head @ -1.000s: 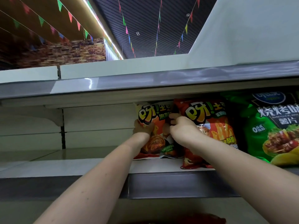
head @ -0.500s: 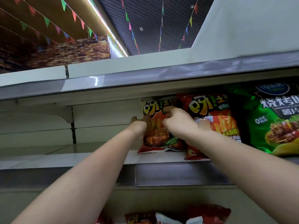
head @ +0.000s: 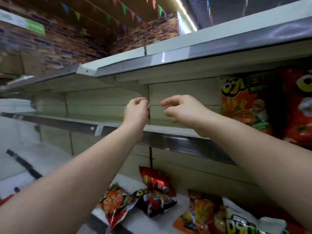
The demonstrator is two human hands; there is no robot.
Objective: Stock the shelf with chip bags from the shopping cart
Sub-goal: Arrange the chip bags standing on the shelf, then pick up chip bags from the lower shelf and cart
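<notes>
An orange chip bag stands upright at the right of the middle shelf, with a red chip bag beside it at the frame's edge. My left hand and my right hand hover in front of the bare part of that shelf, left of the orange bag. Both hands hold nothing; their fingers are loosely curled and apart. On the lower shelf lie several chip bags, among them a red one and an orange one.
The top shelf overhangs the hands. A vertical upright divides the back panel behind my left hand. A black bar crosses the pale area at lower left. Brick wall and coloured pennants are above.
Both hands let go of the orange bag and drew back to the left. The view swung left and down, so the lower shelf's bags now show.
</notes>
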